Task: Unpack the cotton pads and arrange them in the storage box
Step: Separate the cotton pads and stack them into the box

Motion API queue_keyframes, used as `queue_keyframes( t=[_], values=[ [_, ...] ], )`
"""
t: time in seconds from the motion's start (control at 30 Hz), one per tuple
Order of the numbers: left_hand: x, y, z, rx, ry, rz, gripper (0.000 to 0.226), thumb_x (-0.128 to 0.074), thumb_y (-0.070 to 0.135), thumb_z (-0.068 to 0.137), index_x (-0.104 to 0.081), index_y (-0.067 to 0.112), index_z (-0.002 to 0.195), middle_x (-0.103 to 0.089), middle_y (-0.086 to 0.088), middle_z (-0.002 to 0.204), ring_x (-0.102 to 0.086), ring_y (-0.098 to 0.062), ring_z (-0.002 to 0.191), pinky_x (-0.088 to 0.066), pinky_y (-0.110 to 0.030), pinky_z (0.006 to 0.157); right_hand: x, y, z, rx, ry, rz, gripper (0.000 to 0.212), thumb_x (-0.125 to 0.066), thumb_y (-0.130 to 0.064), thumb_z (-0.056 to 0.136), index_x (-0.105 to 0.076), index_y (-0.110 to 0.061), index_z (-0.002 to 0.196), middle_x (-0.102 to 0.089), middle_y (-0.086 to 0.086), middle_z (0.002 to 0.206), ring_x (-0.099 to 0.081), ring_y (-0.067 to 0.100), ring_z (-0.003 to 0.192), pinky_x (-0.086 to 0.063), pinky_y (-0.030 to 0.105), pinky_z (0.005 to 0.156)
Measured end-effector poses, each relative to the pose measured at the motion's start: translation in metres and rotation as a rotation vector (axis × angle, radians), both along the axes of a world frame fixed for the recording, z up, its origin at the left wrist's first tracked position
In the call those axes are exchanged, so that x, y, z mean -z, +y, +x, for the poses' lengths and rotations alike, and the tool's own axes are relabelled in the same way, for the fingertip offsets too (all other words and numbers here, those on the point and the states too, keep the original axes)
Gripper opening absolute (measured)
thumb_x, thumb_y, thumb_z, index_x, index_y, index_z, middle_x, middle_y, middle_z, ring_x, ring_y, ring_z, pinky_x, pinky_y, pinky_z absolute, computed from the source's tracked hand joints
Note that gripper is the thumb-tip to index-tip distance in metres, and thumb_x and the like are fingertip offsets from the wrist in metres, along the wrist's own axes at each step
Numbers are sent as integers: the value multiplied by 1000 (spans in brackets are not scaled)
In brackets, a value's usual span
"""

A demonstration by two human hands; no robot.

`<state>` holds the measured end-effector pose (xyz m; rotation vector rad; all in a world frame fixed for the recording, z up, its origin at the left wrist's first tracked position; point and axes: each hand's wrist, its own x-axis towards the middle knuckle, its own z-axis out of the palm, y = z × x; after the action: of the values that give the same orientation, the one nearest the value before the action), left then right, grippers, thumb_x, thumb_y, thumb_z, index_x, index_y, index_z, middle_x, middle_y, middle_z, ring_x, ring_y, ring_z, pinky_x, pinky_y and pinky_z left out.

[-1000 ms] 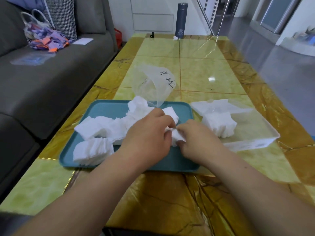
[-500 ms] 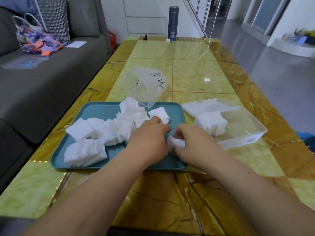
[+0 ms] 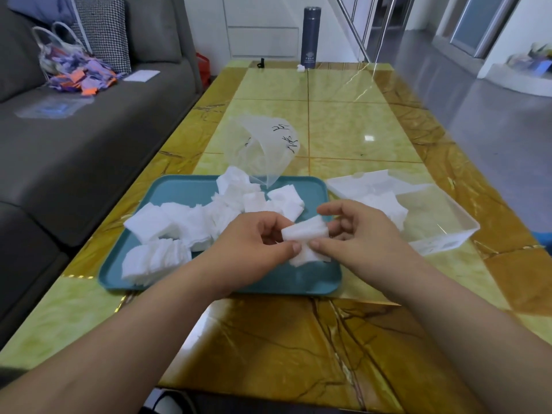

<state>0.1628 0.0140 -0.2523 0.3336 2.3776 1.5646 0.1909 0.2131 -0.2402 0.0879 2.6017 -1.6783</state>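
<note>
Both hands are grasping, and on the same thing: the left hand (image 3: 257, 237) pinches one end of a small stack of cotton pads (image 3: 304, 231) with thumb and curled fingers, while the right hand (image 3: 361, 231) pinches the other end, thumb in front and fingers behind.

Now the layout, big to small. Everything sits on the yellow marbled worktop (image 3: 328, 339). The teal tray (image 3: 298, 279) lies straight ahead under the hands. The clear storage box (image 3: 442, 243) sits just beside the tray's right edge, and that is the relation that counts: it lies to the right of the stack, past the right hand. So the right hand is plainly the nearer one, and the left would have to reach across.

The box's long side runs on a slant, from far-left to near-right. A clump of pads in the box (image 3: 385, 204) fills the end nearest the tray, and the end farther from the tray looks open. The emptied plastic bag (image 3: 263, 150) stands just behind the tray, its tip hanging over the far rim. Loose pads (image 3: 185, 222) are heaped across the tray's left and middle.

Back to the held stack: it hangs above the tray's right part, with its long axis running left to right between the two hands. My read is that it wants a short carry to the right and then setting down beside the clump.
</note>
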Motion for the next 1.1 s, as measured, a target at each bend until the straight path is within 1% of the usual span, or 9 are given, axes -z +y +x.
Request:
queue_keyframes(
  t=[0.1, 0.2, 0.4, 0.5, 0.63, 0.73, 0.87, 1.0, 1.1],
  values=[
    [-3, -3, 0, -24, -50, 41, 10, -76, 13, 91, -75, 15, 100, -78, -7, 89, -75, -23, 81, -61, -33, 71, 2, -1, 1, 40, -47, -130, 36, -81, -2, 84, -70, -19, 114, -74, 2, 88, -75, 16, 80, -64, 26, 69],
    [-8, -3, 3, -31, -126, 108, 12, -70, 20, 96, -75, 11, 103, -78, -8, 86, -73, -14, 75, -51, -27, 58, 4, -3, 2, 65, -27, -184, 30, -79, 1, 85, -75, -19, 107, -76, 4, 91, -75, 18, 86, -65, 30, 70],
    [-10, -1, 2, -81, -322, 325, 7, -68, 12, 96, -75, 10, 96, -78, -16, 92, -73, -25, 81, -57, -35, 68, 6, -4, 2, 59, -11, -281, 34, -73, 8, 87, -77, -22, 101, -78, 3, 98, -77, 20, 89, -65, 32, 73],
    [-10, -1, -1, -109, -381, 344, 11, -67, 11, 92, -76, 6, 97, -78, -16, 93, -73, -24, 80, -52, -33, 64, 6, -4, 0, 59, -4, -257, 36, -73, 10, 86, -78, -22, 101, -80, 1, 92, -77, 17, 87, -64, 29, 71],
    [-11, -2, -3, -199, -343, 285, 12, -69, 15, 87, -77, 8, 92, -71, -6, 78, -62, -16, 65, -35, -28, 53, 4, -3, 0, 70, -15, -262, 35, -76, 10, 84, -76, -21, 100, -80, 3, 88, -77, 19, 84, -65, 30, 71],
    [-12, -2, -4, -294, -270, 242, 9, -69, 13, 91, -76, 7, 88, -70, -7, 70, -61, -15, 60, -35, -29, 50, 6, -1, 0, 102, -30, -262, 32, -77, 8, 84, -77, -19, 100, -79, 5, 86, -77, 20, 82, -65, 32, 71],
    [-16, -3, -5, -328, -107, 114, 13, -62, 21, 101, -73, 15, 98, -74, -10, 68, -60, -9, 48, -43, -29, 51, 9, 0, -1, 150, -46, -262, 32, -76, 6, 85, -76, -24, 96, -79, 2, 83, -76, 18, 80, -65, 31, 71],
    [-18, -6, -5, -336, -37, 228, 13, -59, 17, 104, -70, 12, 108, -77, -14, 83, -73, -20, 64, -52, -33, 54, 9, -1, -1, 143, -73, -253, 31, -71, 4, 88, -76, -26, 93, -80, -2, 86, -76, 19, 85, -65, 33, 74],
    [-21, -7, -1, -197, -84, 347, 14, -58, 11, 104, -70, 8, 111, -75, -16, 88, -71, -23, 71, -57, -32, 60, 5, -2, -1, 161, -99, -277, 21, -71, -1, 91, -78, -21, 95, -79, 2, 89, -76, 19, 85, -65, 33, 74]
  ],
)
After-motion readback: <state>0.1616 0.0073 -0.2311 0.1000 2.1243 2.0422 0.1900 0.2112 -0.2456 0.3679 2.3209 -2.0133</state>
